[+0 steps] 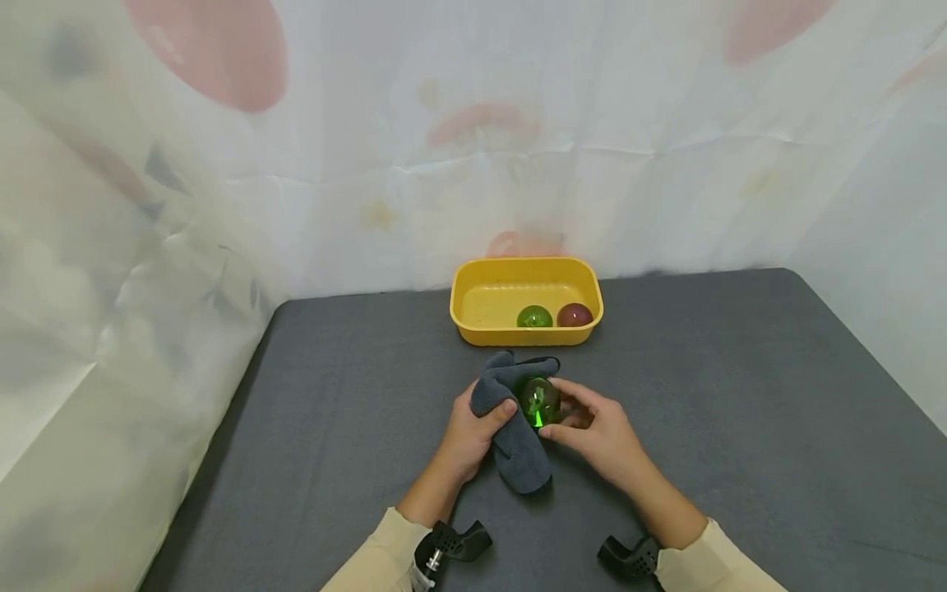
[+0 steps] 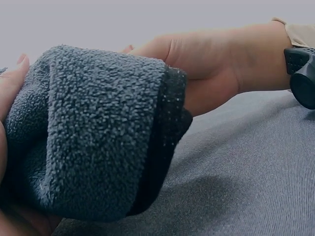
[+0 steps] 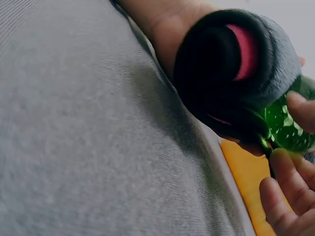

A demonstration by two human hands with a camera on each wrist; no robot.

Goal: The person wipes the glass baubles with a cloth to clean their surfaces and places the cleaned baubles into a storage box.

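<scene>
Pinching the green ball between right-hand fingertips, left hand clutching the grey cloth against it.

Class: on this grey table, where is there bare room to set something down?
Bare grey table lies right of the right hand and left of the left hand. Crowded: centre, where hands, grey fleece cloth, green ball and yellow plastic tub cluster.

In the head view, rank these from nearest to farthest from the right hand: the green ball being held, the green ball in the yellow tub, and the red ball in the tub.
From the right hand:
1. Held green ball, in its fingertips, against the grey cloth.
2. Green ball in the yellow tub, beyond the hands.
3. Red ball, beside it on the right; these two are too close to call.
</scene>
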